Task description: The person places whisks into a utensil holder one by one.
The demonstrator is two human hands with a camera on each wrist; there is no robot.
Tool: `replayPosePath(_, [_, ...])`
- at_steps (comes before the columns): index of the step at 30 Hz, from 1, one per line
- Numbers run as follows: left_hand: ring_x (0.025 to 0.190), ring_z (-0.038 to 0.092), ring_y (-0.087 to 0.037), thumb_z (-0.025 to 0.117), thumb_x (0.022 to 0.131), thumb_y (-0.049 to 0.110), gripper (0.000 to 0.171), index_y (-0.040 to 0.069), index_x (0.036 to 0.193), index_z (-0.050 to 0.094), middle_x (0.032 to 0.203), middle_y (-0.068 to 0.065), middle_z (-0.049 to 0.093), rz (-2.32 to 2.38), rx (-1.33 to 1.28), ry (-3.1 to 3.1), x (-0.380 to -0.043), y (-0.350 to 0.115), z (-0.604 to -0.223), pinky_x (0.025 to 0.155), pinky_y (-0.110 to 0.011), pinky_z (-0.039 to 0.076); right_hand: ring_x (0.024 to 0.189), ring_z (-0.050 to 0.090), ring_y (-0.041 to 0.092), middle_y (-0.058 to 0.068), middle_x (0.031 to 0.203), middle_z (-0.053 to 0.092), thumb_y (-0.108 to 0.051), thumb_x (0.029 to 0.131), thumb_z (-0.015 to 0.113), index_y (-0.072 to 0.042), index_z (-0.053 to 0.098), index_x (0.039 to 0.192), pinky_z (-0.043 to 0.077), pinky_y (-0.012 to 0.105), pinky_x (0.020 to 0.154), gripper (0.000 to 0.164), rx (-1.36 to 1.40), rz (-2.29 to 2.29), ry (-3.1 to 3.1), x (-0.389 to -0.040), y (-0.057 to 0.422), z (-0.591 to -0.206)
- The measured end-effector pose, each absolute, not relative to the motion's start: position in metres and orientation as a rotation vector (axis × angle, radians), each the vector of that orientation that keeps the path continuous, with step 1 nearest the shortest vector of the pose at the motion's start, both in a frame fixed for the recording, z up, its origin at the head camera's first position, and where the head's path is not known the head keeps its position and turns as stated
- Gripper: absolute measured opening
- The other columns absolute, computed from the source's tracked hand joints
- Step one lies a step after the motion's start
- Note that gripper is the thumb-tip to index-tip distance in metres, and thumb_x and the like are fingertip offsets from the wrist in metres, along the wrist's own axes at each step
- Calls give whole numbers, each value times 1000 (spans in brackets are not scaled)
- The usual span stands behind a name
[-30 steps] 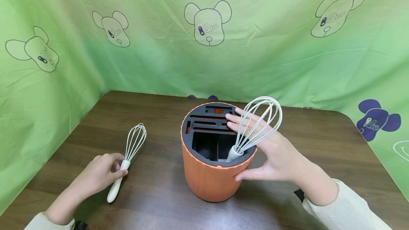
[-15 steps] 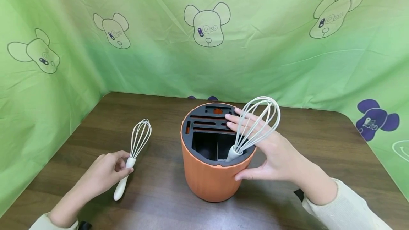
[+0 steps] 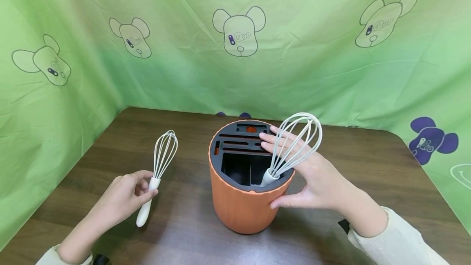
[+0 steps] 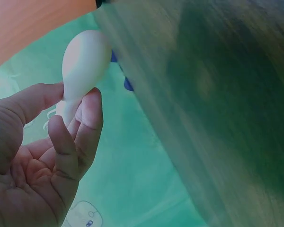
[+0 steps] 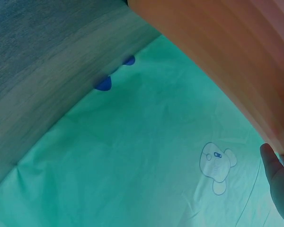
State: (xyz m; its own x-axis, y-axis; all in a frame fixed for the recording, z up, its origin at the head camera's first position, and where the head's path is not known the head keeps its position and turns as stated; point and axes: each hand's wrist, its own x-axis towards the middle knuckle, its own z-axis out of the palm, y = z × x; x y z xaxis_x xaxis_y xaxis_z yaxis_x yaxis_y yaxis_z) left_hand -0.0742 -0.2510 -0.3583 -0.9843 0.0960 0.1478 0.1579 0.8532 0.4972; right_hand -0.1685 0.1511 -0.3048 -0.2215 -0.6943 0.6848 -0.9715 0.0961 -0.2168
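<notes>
My left hand point(image 3: 126, 195) pinches a small whisk point(image 3: 154, 183) near the top of its white handle, wires pointing away. In the left wrist view the handle's rounded end point(image 4: 86, 61) shows above the fingertips; most of the wires are hidden. An orange ribbed utensil holder point(image 3: 244, 212) with a black slotted top stands upright at the middle. A larger white whisk point(image 3: 296, 146) leans to the right in its open front compartment. My right hand point(image 3: 312, 179) rests on the holder, fingers stretched over the top behind that whisk, thumb against the outer side.
The brown wooden table point(image 3: 184, 240) carries the holder. A green cloth point(image 3: 176, 64) with bear-like mouse drawings hangs along the table's back and sides. Several narrow slots and a small orange-looking hole lie in the rear of the holder's top.
My left hand has moved to the right and slightly away from me with the small whisk. My right hand, the holder and the larger whisk keep their places.
</notes>
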Motion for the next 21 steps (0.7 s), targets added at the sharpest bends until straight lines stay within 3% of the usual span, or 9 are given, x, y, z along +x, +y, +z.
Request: replayPosePath(21, [67, 60, 3, 79, 83, 12, 29, 4, 109, 69, 77, 10, 68, -900, -278, -2724, -72, -234, -342, 62, -21, 54, 149, 31, 31, 12, 151, 48, -56, 76, 80, 8, 53, 136, 23, 32, 124, 92, 1629, 911, -1956, -168, 150, -305])
